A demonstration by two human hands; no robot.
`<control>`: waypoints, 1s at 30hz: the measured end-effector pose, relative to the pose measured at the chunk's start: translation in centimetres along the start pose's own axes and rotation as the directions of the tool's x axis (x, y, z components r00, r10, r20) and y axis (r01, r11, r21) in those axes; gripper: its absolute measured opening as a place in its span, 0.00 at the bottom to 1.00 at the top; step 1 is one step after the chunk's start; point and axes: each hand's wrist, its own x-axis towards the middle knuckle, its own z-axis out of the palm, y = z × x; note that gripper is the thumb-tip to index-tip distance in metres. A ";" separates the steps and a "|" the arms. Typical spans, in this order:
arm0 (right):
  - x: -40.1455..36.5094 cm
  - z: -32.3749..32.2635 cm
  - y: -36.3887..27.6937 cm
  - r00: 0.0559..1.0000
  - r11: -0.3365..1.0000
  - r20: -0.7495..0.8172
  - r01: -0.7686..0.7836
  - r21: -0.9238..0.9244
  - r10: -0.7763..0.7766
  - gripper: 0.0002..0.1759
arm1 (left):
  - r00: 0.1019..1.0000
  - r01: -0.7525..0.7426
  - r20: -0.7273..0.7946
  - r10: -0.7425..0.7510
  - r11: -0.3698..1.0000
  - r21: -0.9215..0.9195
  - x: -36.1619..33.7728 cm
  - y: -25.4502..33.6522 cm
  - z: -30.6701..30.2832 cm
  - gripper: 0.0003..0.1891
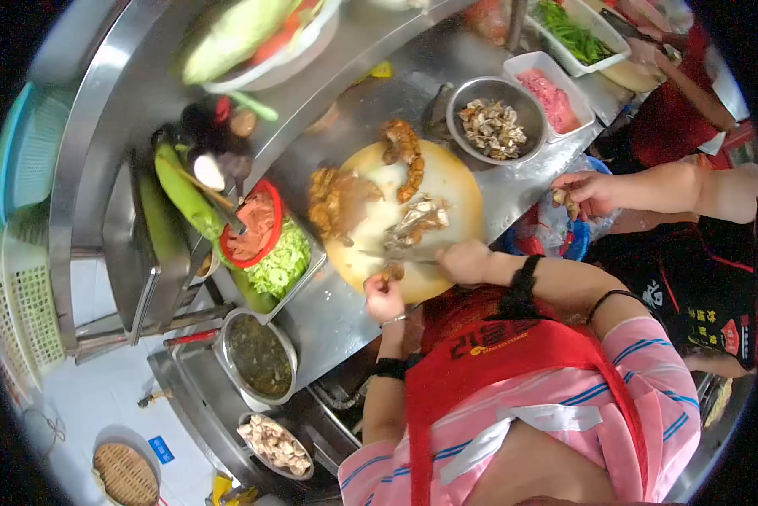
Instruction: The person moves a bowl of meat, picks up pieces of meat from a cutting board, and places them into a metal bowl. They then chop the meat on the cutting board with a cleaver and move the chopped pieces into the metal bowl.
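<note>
A round yellowish cutting board (467,185) lies on the metal counter. My right hand (465,261) is closed around a knife (406,255), its blade pointing left, low over the board's near side. My left hand (384,299) pinches a small brown piece of food (392,271) at the board's near left edge, close to the blade tip. Beyond it sits a pile of browned, meat-like pieces (335,202), and a long browned piece (406,156) lies at the far side. Cut pale and brown slices (423,219) are heaped mid-board.
A steel bowl (528,99) of sliced pieces and a white tub (585,114) of pink meat stand far right. A co-worker's hand (585,194) holds brown pieces near a blue basin (579,244). Left are a red bowl (276,207), shredded greens (282,257) and a steel pot (293,371).
</note>
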 end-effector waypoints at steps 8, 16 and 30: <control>-2.7 -2.4 -0.7 0.998 0.998 -0.021 -0.054 0.018 0.054 0.14 | 0.994 0.102 -0.003 -0.105 0.972 -0.211 -0.7 -4.2 2.2 0.16; -0.1 0.7 -1.0 0.995 0.984 -0.088 0.022 -0.179 -0.039 0.09 | 0.996 0.078 -0.047 -0.081 0.995 -0.069 -1.0 0.6 1.1 0.14; -0.8 -1.5 -0.8 1.000 0.997 -0.006 0.027 -0.077 -0.027 0.13 | 0.997 0.073 -0.030 -0.074 0.997 -0.033 0.1 -1.3 -1.5 0.08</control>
